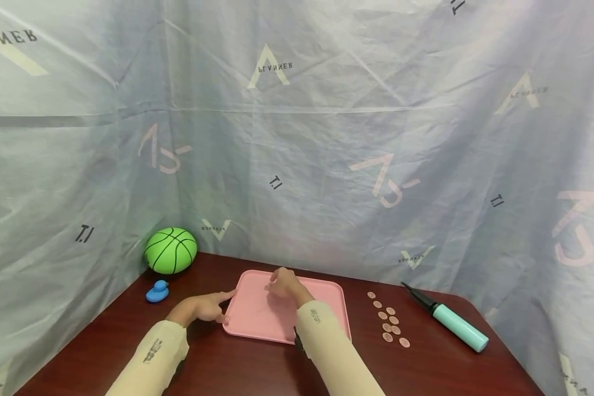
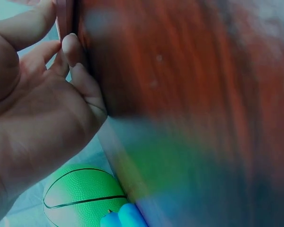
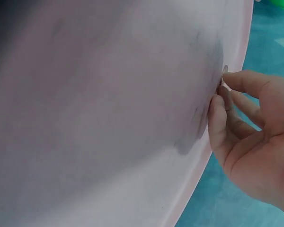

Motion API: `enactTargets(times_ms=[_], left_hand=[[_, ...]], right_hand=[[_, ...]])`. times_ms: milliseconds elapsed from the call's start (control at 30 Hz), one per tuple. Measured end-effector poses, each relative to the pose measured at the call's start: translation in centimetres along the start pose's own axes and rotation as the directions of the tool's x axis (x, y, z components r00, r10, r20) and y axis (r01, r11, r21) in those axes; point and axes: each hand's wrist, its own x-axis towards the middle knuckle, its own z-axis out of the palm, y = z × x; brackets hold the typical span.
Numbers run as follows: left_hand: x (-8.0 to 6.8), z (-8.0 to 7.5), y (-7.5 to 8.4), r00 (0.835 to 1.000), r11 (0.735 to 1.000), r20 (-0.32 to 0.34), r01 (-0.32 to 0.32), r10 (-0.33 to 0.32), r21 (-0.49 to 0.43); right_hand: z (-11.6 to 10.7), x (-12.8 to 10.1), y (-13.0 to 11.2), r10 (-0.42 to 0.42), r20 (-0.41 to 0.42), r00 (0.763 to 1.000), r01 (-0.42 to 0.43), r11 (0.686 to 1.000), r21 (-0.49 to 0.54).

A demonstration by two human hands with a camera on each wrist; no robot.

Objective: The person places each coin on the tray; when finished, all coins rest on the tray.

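A pink tray (image 1: 257, 308) lies on the table. At its left rim is my left hand (image 1: 205, 307), with the thumb and a finger spread along the edge. The left wrist view has this hand (image 2: 42, 94) close up, holding the tray edge (image 2: 66, 19) between thumb and fingers. My right hand (image 1: 285, 286) is over the tray's far middle part, fingertips low. In the right wrist view the right hand (image 3: 255, 127) pinches a small thin coin (image 3: 225, 69) near the tray surface; the fingers hide most of it.
Several copper-coloured coins (image 1: 383, 315) lie scattered right of the tray. Farther right is a teal hand pump (image 1: 460, 328) with a black nozzle. A green ball (image 1: 171, 251) and a blue rubber duck (image 1: 157, 291) sit at the left. Grey cloth (image 1: 307, 220) hangs behind the table.
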Motion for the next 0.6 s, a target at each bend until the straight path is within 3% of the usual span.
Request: enactTargets(times_ms=[233,433,600], left_hand=[[-0.2,-0.3,-0.1,1.000,1.000,0.002,0.004,-0.004,-0.010],[-0.2,-0.5,-0.1,1.000,0.999,0.005,0.003,-0.002,-0.040],[0.2,0.1,-0.1,1.000,0.999,0.017,0.000,0.001,-0.045]], right_hand=[[-0.5,-0.4,-0.2,-0.034,-0.015,0.999,0.034,0.999,0.037],[-1.4,-0.7,-0.5,-0.130,0.108,0.986,0.122,0.990,0.073],[-1.1,-1.1,-0.5,-0.149,0.185,0.971,0.131,0.986,0.105]])
